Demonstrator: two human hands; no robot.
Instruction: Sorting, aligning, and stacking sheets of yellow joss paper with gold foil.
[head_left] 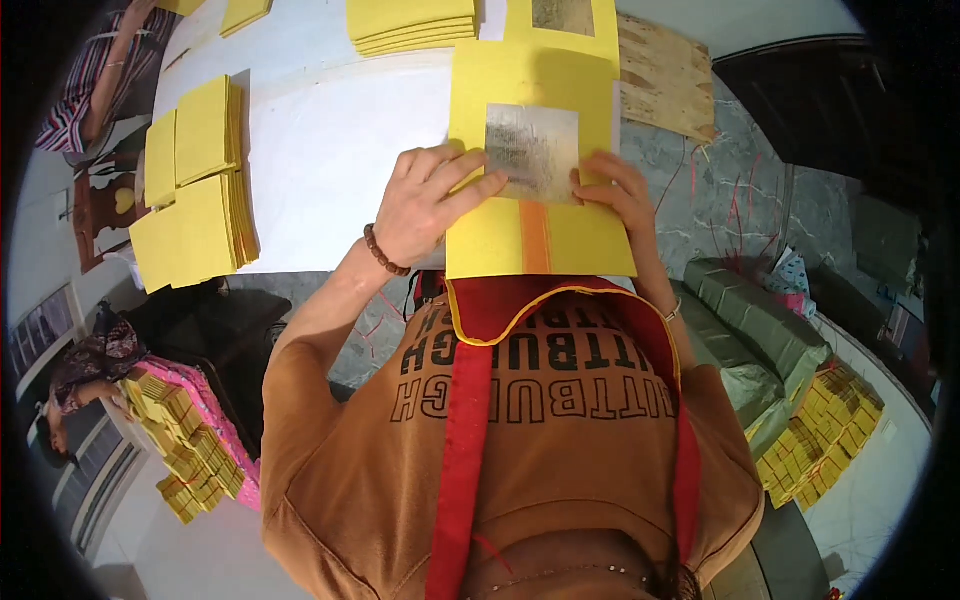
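Note:
Yellow paper sheets (470,85) lie in front of me at the table's near edge. A silver foil square (535,140) sits on the top sheet. Below it an orange stripe (536,238) crosses the paper's yellow near part. My left hand (425,195), a brown beaded bracelet at its wrist, rests over the paper's left side, fingers stretched and apart, tips touching the foil's left edge. Opposite, my right hand (622,190) has loosely bent, parted fingers at the foil's right edge, slightly blurred. Farther off, another foil patch (563,15) shows on yellow paper.
Stacks of yellow paper (205,130) stand at the white table's (320,150) left, with another pile (412,22) at the back. A wooden board (665,75) lies at right. Yellow bundles (820,435) sit beside a green-covered seat (755,320). Other people are at the left.

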